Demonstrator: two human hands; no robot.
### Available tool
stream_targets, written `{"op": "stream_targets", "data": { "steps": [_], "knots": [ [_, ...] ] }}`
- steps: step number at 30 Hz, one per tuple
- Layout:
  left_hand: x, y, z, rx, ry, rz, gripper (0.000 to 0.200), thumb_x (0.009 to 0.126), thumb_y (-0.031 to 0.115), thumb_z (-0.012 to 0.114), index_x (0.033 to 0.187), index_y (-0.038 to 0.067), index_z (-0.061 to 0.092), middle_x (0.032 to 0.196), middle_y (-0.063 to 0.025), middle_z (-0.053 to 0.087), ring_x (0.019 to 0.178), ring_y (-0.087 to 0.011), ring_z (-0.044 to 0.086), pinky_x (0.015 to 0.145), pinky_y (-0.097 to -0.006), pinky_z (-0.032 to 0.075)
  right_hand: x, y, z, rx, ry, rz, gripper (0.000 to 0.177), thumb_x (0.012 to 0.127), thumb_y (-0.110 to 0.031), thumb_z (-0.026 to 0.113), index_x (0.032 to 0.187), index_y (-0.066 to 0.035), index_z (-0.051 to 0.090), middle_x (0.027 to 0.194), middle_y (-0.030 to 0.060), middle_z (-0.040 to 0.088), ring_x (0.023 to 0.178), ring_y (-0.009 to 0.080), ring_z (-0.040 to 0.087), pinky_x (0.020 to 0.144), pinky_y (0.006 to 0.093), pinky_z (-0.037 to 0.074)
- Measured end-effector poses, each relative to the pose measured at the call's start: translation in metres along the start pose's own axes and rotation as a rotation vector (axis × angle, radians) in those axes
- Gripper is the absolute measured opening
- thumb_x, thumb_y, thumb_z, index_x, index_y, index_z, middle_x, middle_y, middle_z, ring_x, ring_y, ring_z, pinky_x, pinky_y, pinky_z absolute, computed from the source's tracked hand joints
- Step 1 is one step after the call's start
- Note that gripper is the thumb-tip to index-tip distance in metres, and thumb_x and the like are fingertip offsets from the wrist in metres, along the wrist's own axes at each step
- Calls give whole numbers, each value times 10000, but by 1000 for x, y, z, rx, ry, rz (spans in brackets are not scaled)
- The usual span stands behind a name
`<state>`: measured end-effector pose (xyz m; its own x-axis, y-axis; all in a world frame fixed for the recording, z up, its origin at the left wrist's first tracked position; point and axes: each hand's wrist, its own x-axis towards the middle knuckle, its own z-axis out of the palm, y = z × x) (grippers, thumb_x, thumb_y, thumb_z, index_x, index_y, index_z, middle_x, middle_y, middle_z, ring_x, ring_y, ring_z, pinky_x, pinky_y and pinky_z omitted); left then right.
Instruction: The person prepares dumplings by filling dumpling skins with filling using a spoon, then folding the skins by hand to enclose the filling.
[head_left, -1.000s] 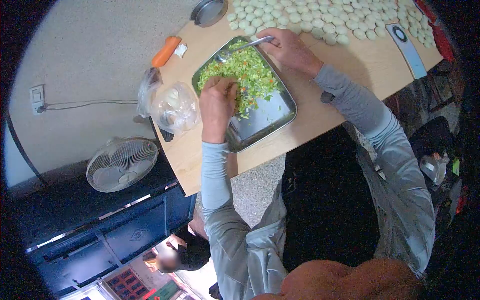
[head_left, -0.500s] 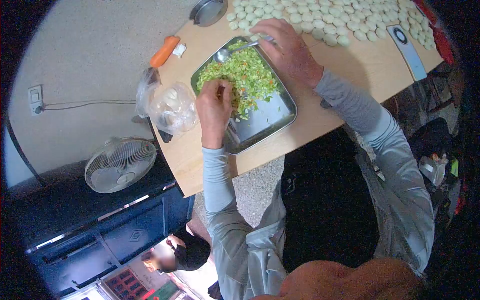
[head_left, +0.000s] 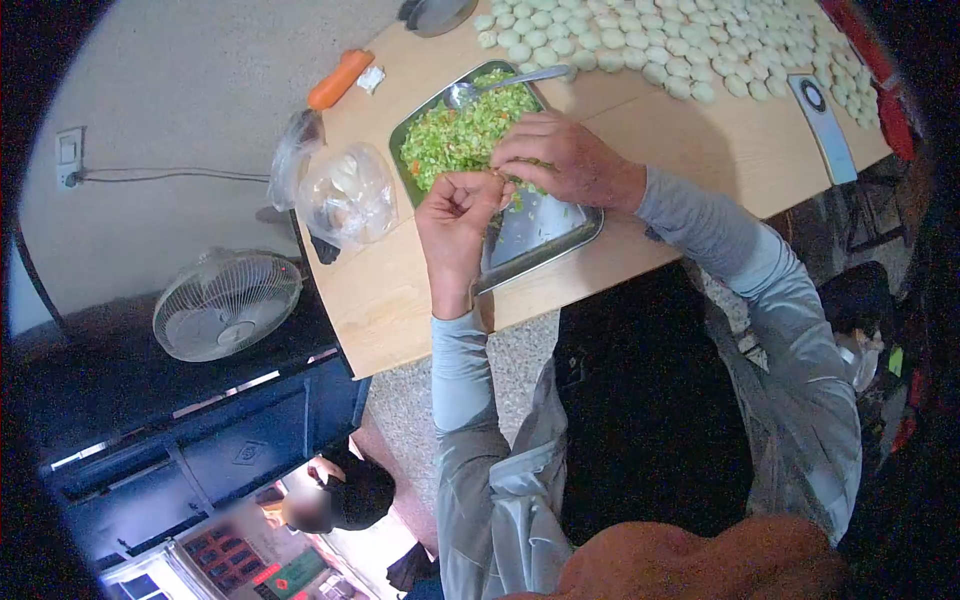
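Observation:
A metal tray [head_left: 545,256] on the table holds chopped green vegetables with orange bits [head_left: 440,140], heaped toward its far side. The spoon [head_left: 510,84] lies on the heap with its handle over the far rim. My left hand [head_left: 460,225] is closed in a pinch above the near left part of the tray. Close beside it, my right hand [head_left: 575,165] is also closed, its fingertips almost meeting the left ones over the food. Whatever sits between the fingers is too small and hidden to name.
Many round pale dough pieces [head_left: 680,50] cover the table's far side. A carrot [head_left: 340,80], a clear plastic bag [head_left: 347,195] and a round metal pan [head_left: 440,14] are around the tray. A phone [head_left: 823,125] lies right, a fan [head_left: 228,305] stands left, and a person [head_left: 350,490] is below.
My right hand has let go of the spoon and come down toward my left hand. The spoon now rests on the vegetables. My left hand has risen off the heap, shifting right and nearer me.

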<state>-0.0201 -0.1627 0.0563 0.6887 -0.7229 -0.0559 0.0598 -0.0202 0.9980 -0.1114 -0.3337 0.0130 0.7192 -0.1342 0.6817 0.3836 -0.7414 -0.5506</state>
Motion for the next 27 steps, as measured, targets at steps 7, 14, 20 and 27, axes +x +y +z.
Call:
{"op": "stream_targets", "data": {
  "steps": [7, 14, 20, 27],
  "knots": [
    [-2, -9, -3, -27, 11, 11, 123, 912, -30, 711, 979, -22, 608, 884, -101, 724, 797, -124, 701, 729, -239, 577, -1, -1, -7, 127, -95, -5, 164, 892, -91, 695, 1048, -44, 709, 966, 120, 685, 924, 312, 656, 818, 403, 526],
    [-3, -12, -11, -213, -25, -10, 201, 904, -63, 698, 1057, -16, 576, 932, -116, 729, 862, -149, 716, 768, -252, 582, 4, -12, -14, 200, -189, 63, 209, 870, -70, 724, 1079, -68, 719, 976, 107, 685, 924, 292, 660, 809, 383, 531],
    [-1, -18, -13, -215, -81, -5, 212, 910, -64, 688, 1084, -15, 576, 947, -102, 720, 882, -135, 698, 778, -250, 576, 5, -13, -16, 149, -187, 98, 182, 851, -92, 748, 1032, -84, 725, 958, 88, 690, 916, 287, 670, 819, 380, 540],
    [-3, -14, -12, -163, -79, -56, 216, 908, -69, 685, 1086, -5, 581, 947, -73, 707, 850, -110, 679, 757, -234, 553, 6, -16, -19, 151, -232, 120, 160, 833, -82, 759, 982, -68, 701, 947, 91, 694, 916, 286, 678, 795, 386, 543]
  ]
}}
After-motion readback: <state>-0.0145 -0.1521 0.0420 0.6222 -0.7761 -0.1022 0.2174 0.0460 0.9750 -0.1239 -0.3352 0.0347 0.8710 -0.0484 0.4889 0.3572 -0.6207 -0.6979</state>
